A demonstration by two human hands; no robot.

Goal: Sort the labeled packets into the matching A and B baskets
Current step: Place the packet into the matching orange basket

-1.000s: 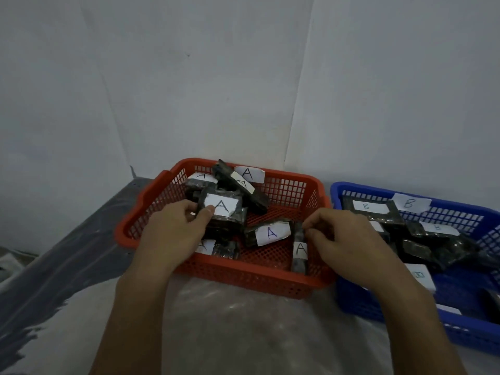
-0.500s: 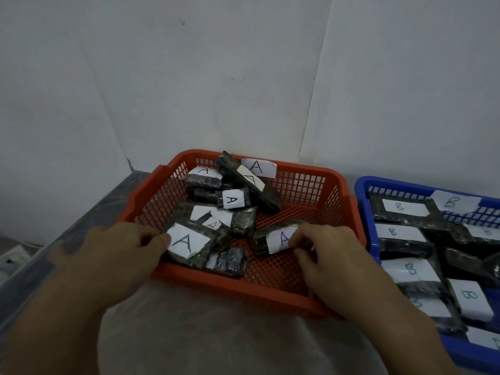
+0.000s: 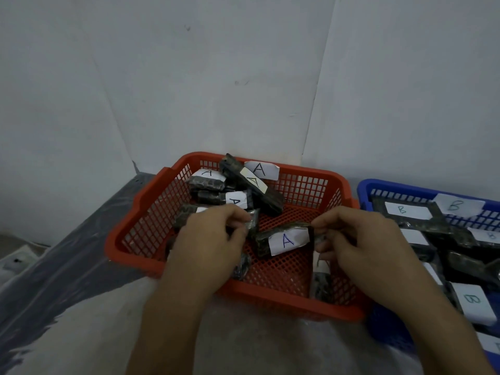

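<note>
two grips work inside the red basket (image 3: pixel 121 234): right grip (image 3: pixel 359 244) pinches one end of an a-labelled packet (image 3: pixel 284 239), left grip (image 3: pixel 211 239) curls round another packet (image 3: pixel 254 223). both look light, soft and slick; the sealed ends probably hold best.

One red basket (image 3: pixel 270 300), one blue basket (image 3: pixel 364 193), two hands (image 3: pixel 208 250) — and perhaps eight A packets (image 3: pixel 284 240), at least five B packets (image 3: pixel 405 211).

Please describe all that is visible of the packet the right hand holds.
The packet is a dark, glossy block, seemingly film-wrapped, with a white paper label bearing a blue handwritten A. It lies slanted in the middle of the orange basket. The right hand pinches its right end. A second packet, held by the left hand, sits close by its left end.
</note>
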